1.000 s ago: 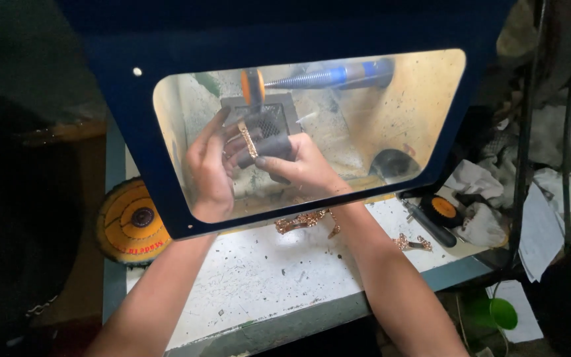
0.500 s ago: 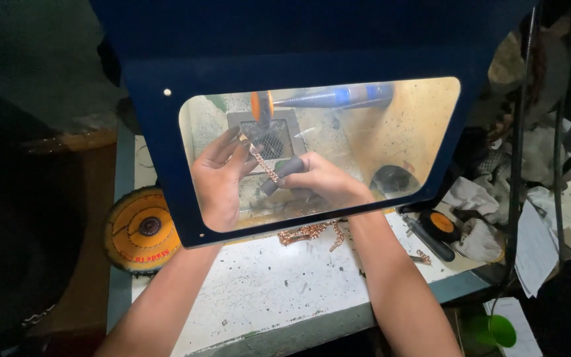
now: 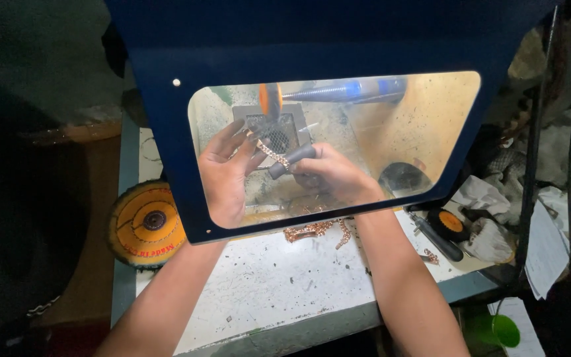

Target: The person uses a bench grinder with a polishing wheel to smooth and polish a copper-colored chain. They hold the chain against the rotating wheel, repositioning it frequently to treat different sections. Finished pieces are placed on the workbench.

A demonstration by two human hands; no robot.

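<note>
While both forearms reach under a dark blue hood with one clear window [image 3: 418, 125], the left hand [image 3: 226, 173] has its fingers spread fairly wide and pinches one end of a single copper-coloured chain [image 3: 271, 152]. The right hand [image 3: 335, 173] is closed around one dark cylindrical mandrel [image 3: 292, 160], over which the chain lies, just below one orange polishing wheel [image 3: 271, 99] on a blue-tipped spindle [image 3: 345, 90]. Near the window's lower edge, one heap of further chains [image 3: 315, 229] rests on the speckled white bench [image 3: 266, 284]. Two yellow-orange discs are visible: a large one [image 3: 145, 223] at the left and a small one [image 3: 449, 221] at the right.
</note>
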